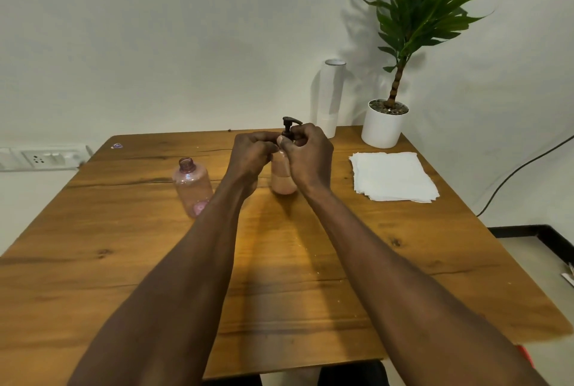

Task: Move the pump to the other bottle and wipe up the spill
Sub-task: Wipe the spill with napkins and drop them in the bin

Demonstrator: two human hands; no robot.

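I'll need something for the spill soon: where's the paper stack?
The paper stack lies on the table's right side, in front of the white plant pot.

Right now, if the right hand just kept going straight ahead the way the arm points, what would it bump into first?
The right hand is already at the pump on the filled bottle. Pushing on, up and away across the table, it would meet those first; beyond them, probably the wall, though depth is unclear.

Both hands (281,156) hide the pump (290,125) collar and bottle (282,180) neck; worktop (93,261) cut off at lower left of the frame.
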